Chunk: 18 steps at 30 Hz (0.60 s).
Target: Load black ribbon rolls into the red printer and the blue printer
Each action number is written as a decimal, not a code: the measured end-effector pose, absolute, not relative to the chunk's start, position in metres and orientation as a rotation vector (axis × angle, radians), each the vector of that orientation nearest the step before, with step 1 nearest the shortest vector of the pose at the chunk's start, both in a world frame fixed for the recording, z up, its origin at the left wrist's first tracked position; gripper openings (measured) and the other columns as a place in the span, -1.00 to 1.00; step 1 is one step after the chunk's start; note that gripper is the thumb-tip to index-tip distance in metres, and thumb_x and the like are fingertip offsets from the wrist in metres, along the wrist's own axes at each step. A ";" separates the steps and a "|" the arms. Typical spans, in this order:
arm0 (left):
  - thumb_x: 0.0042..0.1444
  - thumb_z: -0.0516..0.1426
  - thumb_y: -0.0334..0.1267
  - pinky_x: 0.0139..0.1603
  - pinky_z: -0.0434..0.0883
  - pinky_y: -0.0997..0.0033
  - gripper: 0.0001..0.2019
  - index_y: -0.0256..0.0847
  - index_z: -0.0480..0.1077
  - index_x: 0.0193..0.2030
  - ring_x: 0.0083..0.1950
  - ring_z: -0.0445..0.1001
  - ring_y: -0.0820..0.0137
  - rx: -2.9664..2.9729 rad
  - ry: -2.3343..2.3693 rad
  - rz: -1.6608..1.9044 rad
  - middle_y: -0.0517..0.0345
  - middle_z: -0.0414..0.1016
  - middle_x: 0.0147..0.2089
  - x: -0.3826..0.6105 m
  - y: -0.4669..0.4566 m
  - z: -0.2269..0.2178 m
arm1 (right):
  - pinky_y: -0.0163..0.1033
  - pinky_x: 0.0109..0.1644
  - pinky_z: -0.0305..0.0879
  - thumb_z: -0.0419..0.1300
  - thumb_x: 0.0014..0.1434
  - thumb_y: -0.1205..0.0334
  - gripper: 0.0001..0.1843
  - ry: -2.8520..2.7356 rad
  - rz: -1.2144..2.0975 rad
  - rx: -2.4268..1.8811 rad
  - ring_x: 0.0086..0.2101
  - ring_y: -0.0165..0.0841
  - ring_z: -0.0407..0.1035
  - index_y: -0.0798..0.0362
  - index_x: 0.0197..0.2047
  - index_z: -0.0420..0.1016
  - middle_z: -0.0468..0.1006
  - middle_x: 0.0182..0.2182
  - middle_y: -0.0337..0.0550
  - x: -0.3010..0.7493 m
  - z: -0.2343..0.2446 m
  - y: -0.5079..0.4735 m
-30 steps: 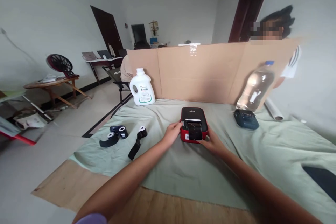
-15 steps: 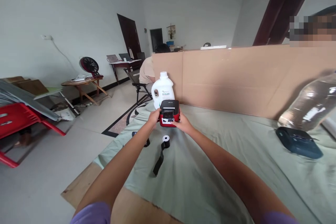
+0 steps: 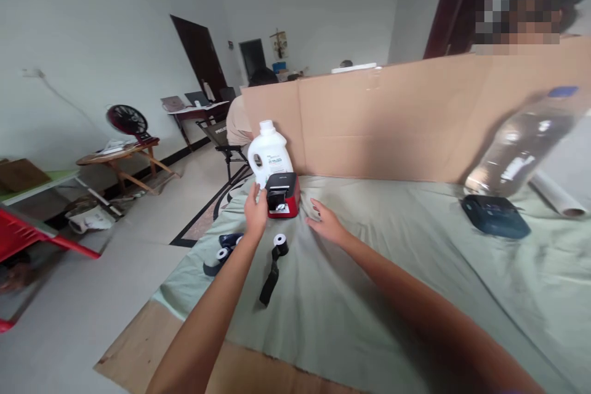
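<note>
A red and black label printer [image 3: 287, 197] sits on the green cloth, just in front of a white jug [image 3: 271, 152]. My left hand [image 3: 255, 209] is at the printer's left side with fingers apart; whether it still touches the casing I cannot tell. To the right of the printer, my right hand [image 3: 327, 221] is in the air, fingers spread and holding nothing. Nearer to me lies a black ribbon roll [image 3: 279, 245] with a white core, its loose strip unrolled toward me. Further rolls [image 3: 221, 256] lie left of it, partly behind my left forearm.
A cardboard panel [image 3: 369, 123] stands along the back of the cloth [image 3: 369, 308]. On the right are a large clear bottle [image 3: 512, 148], a dark blue case [image 3: 496, 217] and a white roll [image 3: 561, 197]. One person is behind the panel, another sits beyond the jug.
Both hands held the printer before; my right hand has let go and moved away to the right, and my left hand has opened. The view has turned right.
</note>
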<state>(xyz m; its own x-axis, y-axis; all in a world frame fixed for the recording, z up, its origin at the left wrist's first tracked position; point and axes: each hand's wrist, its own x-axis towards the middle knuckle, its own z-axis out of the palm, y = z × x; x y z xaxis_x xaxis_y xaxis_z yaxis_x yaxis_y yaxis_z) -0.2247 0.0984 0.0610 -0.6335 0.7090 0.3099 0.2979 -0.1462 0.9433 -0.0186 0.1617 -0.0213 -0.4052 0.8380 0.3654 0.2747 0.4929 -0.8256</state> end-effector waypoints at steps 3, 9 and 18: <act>0.30 0.04 -0.15 0.39 0.23 0.32 -0.55 -0.16 0.34 0.29 0.35 0.36 0.27 1.593 1.653 1.917 0.01 0.40 0.33 -0.168 0.051 0.065 | 0.10 0.23 0.30 0.25 0.09 0.13 -0.41 -2.007 0.697 -1.099 0.12 -0.06 0.42 -0.01 0.21 0.45 0.53 0.14 0.03 0.090 -0.028 0.139; 0.32 0.05 -0.04 0.46 0.14 0.08 -0.56 -0.04 0.40 0.27 0.35 0.36 0.17 2.389 1.150 0.623 0.03 0.43 0.32 -0.030 -0.023 0.034 | 0.00 0.17 0.26 0.15 0.10 0.18 -0.70 -1.884 0.143 -1.759 -0.01 -0.06 0.40 0.07 -0.12 0.55 0.58 -0.09 0.08 0.317 -0.029 0.084; 0.38 -0.18 0.16 0.52 -0.25 -0.20 -0.36 0.02 -0.07 0.52 0.59 -0.25 0.09 2.650 0.920 0.087 0.12 -0.21 0.58 0.025 -0.058 0.000 | 0.19 0.16 0.11 0.33 -0.05 -0.27 -0.12 -1.289 0.057 -2.274 0.15 0.19 0.17 0.18 0.13 0.26 0.35 0.12 0.33 0.386 0.003 0.127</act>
